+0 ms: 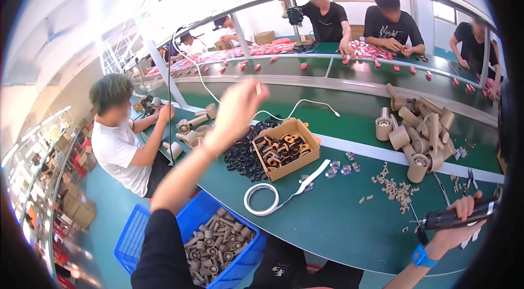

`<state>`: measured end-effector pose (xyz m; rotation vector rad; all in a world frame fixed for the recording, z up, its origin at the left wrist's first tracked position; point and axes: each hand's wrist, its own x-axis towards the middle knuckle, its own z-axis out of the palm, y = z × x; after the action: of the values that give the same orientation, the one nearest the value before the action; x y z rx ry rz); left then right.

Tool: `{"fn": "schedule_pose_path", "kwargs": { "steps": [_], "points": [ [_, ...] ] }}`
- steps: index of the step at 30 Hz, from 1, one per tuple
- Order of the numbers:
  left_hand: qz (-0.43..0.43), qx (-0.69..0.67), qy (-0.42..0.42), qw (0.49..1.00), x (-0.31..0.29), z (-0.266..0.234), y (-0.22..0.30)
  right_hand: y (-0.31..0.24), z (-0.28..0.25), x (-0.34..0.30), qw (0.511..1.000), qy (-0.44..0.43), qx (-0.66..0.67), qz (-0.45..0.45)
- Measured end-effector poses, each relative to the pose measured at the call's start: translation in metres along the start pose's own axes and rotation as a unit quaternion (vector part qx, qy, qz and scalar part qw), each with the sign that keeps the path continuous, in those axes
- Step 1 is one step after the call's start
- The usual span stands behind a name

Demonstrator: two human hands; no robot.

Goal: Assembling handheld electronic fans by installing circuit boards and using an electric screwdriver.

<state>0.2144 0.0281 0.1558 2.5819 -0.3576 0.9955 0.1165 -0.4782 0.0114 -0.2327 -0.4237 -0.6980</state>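
My left hand (240, 111) is raised over the bench, blurred, its fingers drawn together. A small pale bit shows at the fingertips, too unclear to name. Below it, beyond the wrist, are a heap of black rings (245, 158) and a cardboard box (297, 166) of black and orange parts. At the far right, my right hand (453, 234) is wrapped round a black electric screwdriver (439, 219), its bit pointing left. A roll of white tape (262, 213) lies near the bench edge, a strip pulled out. Small beige clips (398, 193) lie scattered left of the screwdriver.
Beige hair-dryer-like housings (417, 166) are piled at the right. A blue crate (131, 234) of similar parts stands below the bench edge. Small circuit-like pieces (345, 169) and pliers (470, 180) lie about. A co-worker (123, 136) sits left; others work across the conveyor (360, 98).
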Motion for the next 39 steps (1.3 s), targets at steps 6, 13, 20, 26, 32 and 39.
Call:
{"fn": "schedule_pose_path", "kwargs": {
  "steps": [6,13,20,26,32,39],
  "points": [
    [-0.015,0.243,0.158,0.957,0.177,-0.031,-0.058,0.025,0.005,-0.006,0.994,-0.046,-0.039,0.087],
    [0.006,0.313,0.209,0.927,0.21,-0.025,-0.079,0.03,0.02,-0.01,0.99,0.092,-0.103,0.027],
    [0.041,0.389,0.145,0.909,0.221,-0.063,-0.07,0.029,0.017,-0.011,0.987,0.096,-0.123,0.047],
    [0.041,0.444,0.073,0.892,0.232,-0.074,-0.067,0.032,0.019,-0.011,0.988,0.088,-0.103,0.071],
    [0.011,0.302,0.149,0.941,0.221,-0.056,-0.067,0.035,0.023,-0.013,0.988,0.088,-0.108,0.071],
    [0.037,0.166,0.246,0.954,0.208,-0.039,-0.083,0.032,0.019,-0.016,0.986,0.078,-0.11,0.094]
  ]
}}
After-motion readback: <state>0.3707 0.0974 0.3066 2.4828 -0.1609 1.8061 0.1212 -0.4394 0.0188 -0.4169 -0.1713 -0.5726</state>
